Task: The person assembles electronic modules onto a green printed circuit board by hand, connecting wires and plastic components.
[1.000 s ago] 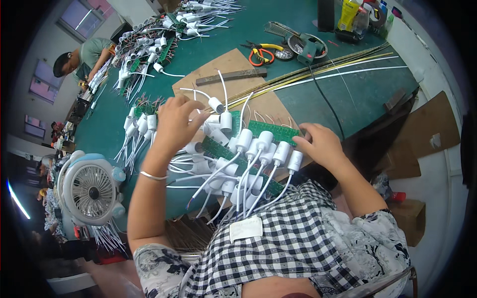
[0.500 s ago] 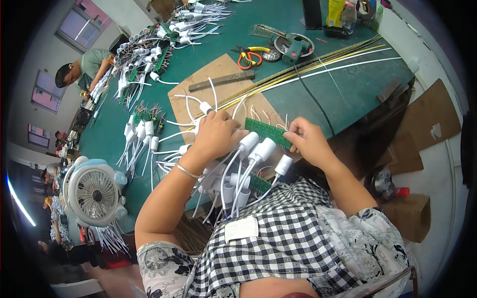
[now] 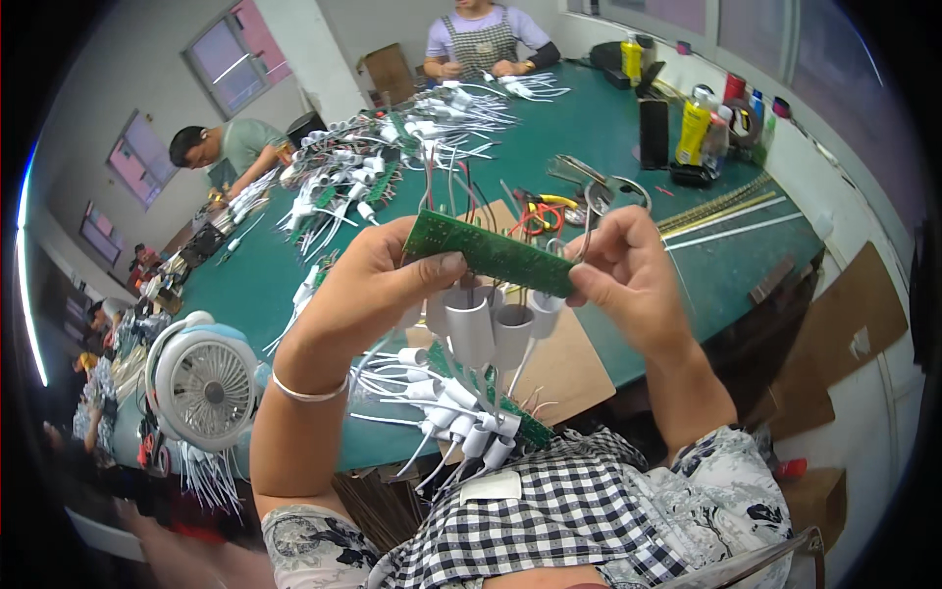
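Between my two hands a green circuit board [image 3: 491,253] is held up above the table, tilted lower at its right end. My left hand [image 3: 378,280] grips its left end, thumb across the face. My right hand [image 3: 628,280] pinches the right end between thumb and fingers, beside a thin wire. Thin wires stick up behind the board, and white cylindrical sockets [image 3: 469,329] hang below it. Beneath, a heap of white sockets with white cables [image 3: 456,417] lies at the table's near edge against my checked apron, with another green board [image 3: 525,424] among them.
Farther off are a large pile of wired sockets [image 3: 339,172], orange-and-yellow pliers [image 3: 546,211], long thin strips [image 3: 721,211] and bottles [image 3: 693,128]. A white fan [image 3: 208,383] stands at left. Two people sit across the green table [image 3: 549,108]. Cardboard [image 3: 579,363] lies under my hands.
The circuit board with its sockets has been raised off the work area and tilted up. Both hands have risen with it, the left now gripping its end. The view has tipped upward.
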Motion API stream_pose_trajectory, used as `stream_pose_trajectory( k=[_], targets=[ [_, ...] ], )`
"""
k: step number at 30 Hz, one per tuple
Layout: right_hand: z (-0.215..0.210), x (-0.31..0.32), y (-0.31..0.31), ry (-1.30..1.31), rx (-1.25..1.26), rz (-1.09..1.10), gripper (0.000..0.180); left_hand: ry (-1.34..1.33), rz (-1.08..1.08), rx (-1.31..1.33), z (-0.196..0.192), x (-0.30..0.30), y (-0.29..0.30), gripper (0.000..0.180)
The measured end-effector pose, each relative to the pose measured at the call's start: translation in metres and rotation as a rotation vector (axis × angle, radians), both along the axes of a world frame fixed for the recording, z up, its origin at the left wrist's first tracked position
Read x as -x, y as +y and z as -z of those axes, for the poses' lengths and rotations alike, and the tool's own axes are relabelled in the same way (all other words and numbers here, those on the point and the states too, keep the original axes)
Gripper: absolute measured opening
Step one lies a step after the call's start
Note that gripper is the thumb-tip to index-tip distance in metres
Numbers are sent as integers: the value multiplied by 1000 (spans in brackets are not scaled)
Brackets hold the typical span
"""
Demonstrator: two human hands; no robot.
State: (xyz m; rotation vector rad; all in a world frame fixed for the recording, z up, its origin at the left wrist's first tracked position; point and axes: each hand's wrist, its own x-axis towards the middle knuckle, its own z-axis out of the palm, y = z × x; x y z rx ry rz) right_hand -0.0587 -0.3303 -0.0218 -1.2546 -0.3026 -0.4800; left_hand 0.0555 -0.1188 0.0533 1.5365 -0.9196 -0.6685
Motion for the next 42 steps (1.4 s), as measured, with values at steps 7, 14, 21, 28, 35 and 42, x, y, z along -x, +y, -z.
stream_pose_trajectory(
  k=[7, 14, 21, 28, 35, 42],
  targets=[
    [11, -43, 11, 163, 137, -129, 20, 77, -112, 71, 25, -18, 15, 26],
    [4, -55, 13, 136, 96, -123, 15, 63, -85, 43, 24, -28, 12, 30],
    [-15, -62, 2, 7, 5, -128, 17, 13, -189, 50, 35, -28, 3, 15],
    [-37, -62, -26, -129, 192, -140, 42, 5, -226, 122, 42, -23, -4, 13],
    [-34, -80, 2, -84, 880, 118, 22, -273, -217, -46, 40, -17, -19, 10],
    [-27, -87, -55, -207, 407, 175, 23, -222, -216, -43, 44, -17, -18, 11]
  ],
)
